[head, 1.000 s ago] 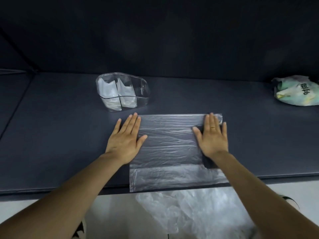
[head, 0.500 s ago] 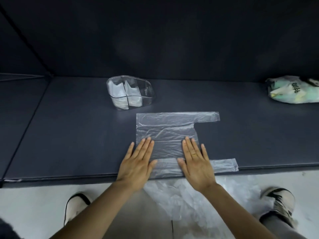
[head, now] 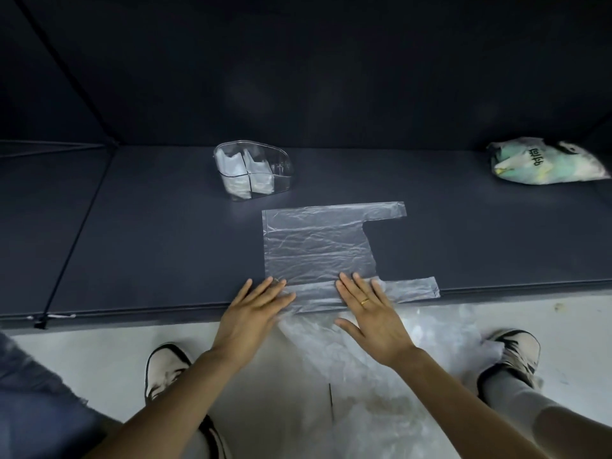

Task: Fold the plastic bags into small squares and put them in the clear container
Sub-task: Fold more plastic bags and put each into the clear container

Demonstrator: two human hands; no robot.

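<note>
A clear plastic bag (head: 318, 246) lies flat on the dark table (head: 149, 246), its two handle strips pointing right. My left hand (head: 255, 309) lies flat with straight fingers on the bag's near left corner at the table edge. My right hand (head: 371, 309) is flat too, fingertips on the bag's near strip, palm past the table edge. The clear container (head: 253, 170) stands behind the bag, with folded white bags in its two left compartments.
A crumpled green and white bag (head: 546, 162) lies at the far right of the table. More clear plastic bags (head: 381, 376) are heaped on the pale floor between my shoes. A dark wall rises behind the table.
Both hands have slid flat across the bag from its far part toward me, down to the near edge of the table. The bag lies smoother.
</note>
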